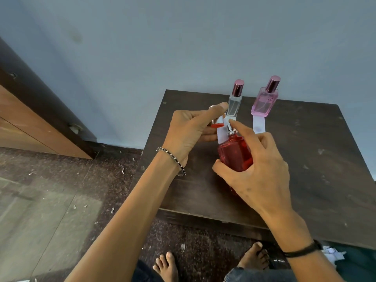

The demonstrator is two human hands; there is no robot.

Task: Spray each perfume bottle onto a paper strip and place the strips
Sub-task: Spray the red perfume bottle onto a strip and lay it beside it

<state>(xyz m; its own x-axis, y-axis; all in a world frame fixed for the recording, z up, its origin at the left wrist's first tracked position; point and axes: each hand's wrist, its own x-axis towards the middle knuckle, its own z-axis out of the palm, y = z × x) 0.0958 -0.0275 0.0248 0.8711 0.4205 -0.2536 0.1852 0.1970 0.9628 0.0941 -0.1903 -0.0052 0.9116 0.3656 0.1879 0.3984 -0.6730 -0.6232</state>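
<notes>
Altogether three perfume bottles [236,157], two paper strips [258,125].

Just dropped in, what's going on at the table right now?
The right hand grips the uncapped red perfume bottle, index finger over its sprayer. The left hand holds a white paper strip beside the nozzle, plus the cap. The clear bottle and pink bottle stand capped at the back of the dark table, with a second strip lying in front of the pink one.
</notes>
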